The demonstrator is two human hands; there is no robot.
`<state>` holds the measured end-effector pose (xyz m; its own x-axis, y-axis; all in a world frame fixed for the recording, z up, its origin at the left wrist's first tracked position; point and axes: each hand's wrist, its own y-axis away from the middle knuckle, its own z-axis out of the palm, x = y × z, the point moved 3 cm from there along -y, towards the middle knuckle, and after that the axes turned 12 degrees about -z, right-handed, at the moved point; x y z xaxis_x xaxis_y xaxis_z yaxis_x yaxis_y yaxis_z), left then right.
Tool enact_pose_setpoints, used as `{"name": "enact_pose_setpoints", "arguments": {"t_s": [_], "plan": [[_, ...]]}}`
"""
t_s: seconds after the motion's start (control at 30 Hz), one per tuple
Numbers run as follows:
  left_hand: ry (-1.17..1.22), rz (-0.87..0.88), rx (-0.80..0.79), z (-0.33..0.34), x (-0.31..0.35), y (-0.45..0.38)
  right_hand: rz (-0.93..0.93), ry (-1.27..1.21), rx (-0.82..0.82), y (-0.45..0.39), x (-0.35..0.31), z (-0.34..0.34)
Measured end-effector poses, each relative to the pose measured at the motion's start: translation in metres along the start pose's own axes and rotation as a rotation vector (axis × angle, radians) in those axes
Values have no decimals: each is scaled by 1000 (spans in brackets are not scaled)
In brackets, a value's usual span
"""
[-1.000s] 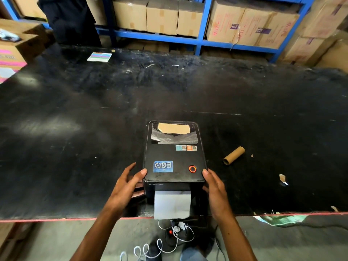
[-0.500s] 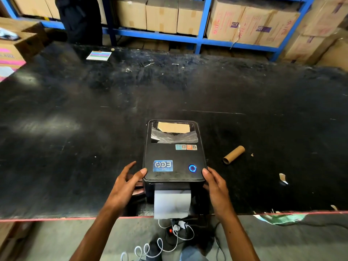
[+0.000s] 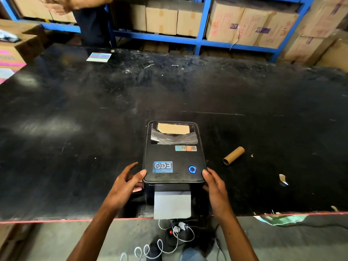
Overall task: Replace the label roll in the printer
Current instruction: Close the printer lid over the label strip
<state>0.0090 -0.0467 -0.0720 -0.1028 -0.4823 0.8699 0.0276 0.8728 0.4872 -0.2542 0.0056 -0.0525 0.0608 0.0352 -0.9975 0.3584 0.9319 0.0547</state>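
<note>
A black label printer (image 3: 174, 159) stands at the near edge of the black table (image 3: 75, 119), lid down, its round button lit blue. White label paper (image 3: 172, 204) hangs from its front slot. Through the lid's window a brown roll core and paper show. My left hand (image 3: 125, 183) grips the printer's left front corner, thumb on the lid edge. My right hand (image 3: 215, 189) holds the right front corner the same way. An empty brown cardboard core (image 3: 233, 155) lies on the table to the printer's right.
Paper scraps (image 3: 282, 178) lie right of the core. A striped card (image 3: 99, 57) sits at the far left. Another person (image 3: 90, 17) stands beyond the table by blue shelves (image 3: 169, 37) of cartons. White cables (image 3: 169, 240) hang below the table edge.
The printer's button light went from red to blue. The person behind the table moved right and raised a hand. My hands stayed on the printer's front corners.
</note>
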Motion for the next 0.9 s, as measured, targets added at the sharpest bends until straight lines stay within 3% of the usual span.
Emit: {"name": "enact_pose_setpoints", "arguments": {"t_s": [0.9], "plan": [[-28, 0, -20, 0, 2, 1, -78, 42, -20, 2, -5, 3]]}}
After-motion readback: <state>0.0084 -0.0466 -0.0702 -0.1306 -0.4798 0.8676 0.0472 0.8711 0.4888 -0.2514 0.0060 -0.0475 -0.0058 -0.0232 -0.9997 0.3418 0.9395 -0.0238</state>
